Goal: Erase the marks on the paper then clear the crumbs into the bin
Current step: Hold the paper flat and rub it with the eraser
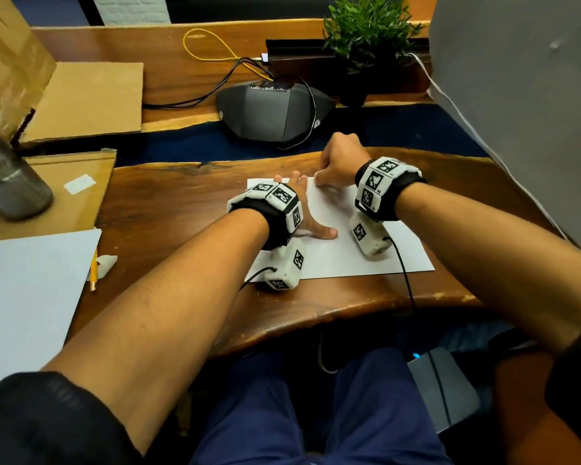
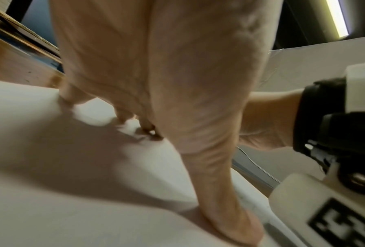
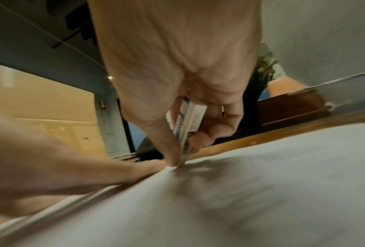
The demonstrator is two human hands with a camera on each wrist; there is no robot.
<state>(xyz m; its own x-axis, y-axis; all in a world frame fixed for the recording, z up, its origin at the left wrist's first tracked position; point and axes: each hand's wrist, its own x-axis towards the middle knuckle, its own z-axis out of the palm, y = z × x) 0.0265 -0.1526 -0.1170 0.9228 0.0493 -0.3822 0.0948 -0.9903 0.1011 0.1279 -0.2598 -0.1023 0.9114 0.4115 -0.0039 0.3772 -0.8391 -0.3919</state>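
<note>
A white sheet of paper (image 1: 342, 250) lies on the wooden desk (image 1: 168, 209) in front of me. My left hand (image 1: 302, 209) lies flat on the sheet with straight, spread fingers, pressing it down; in the left wrist view the left hand (image 2: 177, 100) has its thumb stretched across the paper (image 2: 50, 200). My right hand (image 1: 336, 162) is curled at the sheet's far edge. In the right wrist view the right hand (image 3: 177, 157) pinches an eraser (image 3: 188, 123) in a white and blue sleeve, tip down on the paper (image 3: 262, 183). No marks or crumbs show clearly.
A grey metal cylinder (image 1: 7, 176) stands at the far left on cardboard (image 1: 61, 196). A pencil (image 1: 94, 270) lies beside another white sheet (image 1: 27, 290). A black conference phone (image 1: 272, 109), cables and a potted plant (image 1: 369, 38) sit behind. A grey panel (image 1: 524, 95) stands at the right.
</note>
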